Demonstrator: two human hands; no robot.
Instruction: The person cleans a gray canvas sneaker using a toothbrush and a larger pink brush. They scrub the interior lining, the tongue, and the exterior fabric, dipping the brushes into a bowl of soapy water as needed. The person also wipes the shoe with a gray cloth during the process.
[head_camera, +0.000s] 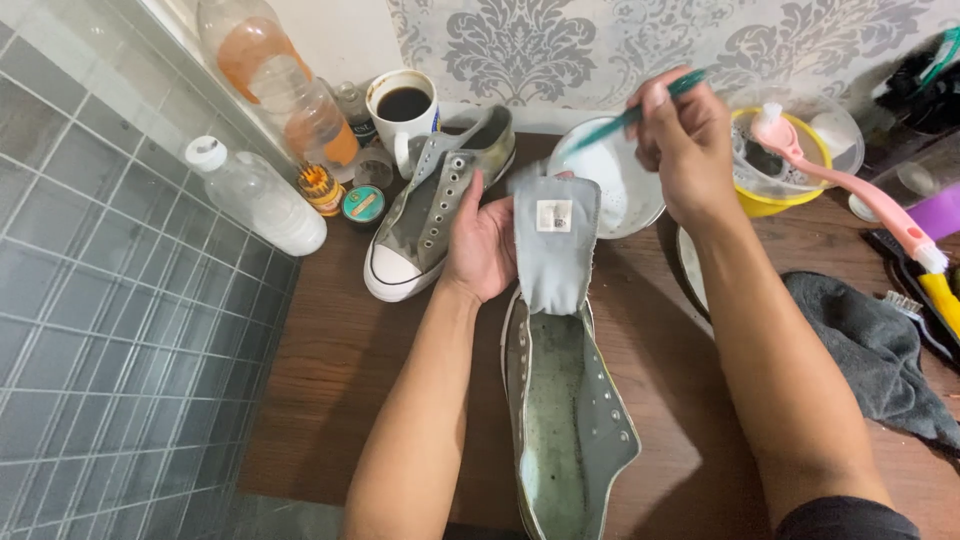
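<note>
Currently, left hand (483, 245) pinches the grimy grey canvas sneaker's (565, 420) tongue upright; right hand (685, 140), fingers clamped, dips a green toothbrush (625, 117) in the white bowl (615, 185). Scrubbing seems unfinished; second sneaker (435, 205) waits far left on the tabletop (330, 360).

Grey sneaker (565, 420), white-toed grey sneaker (430, 215), teal toothbrush (630, 115), yellow bowl (775, 200), pink brush (850, 185), damask-patterned grey wallpaper (520, 45).

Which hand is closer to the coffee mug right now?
Left. The left hand holds the shoe tongue just below the mug; the right hand holds a toothbrush farther off.
</note>
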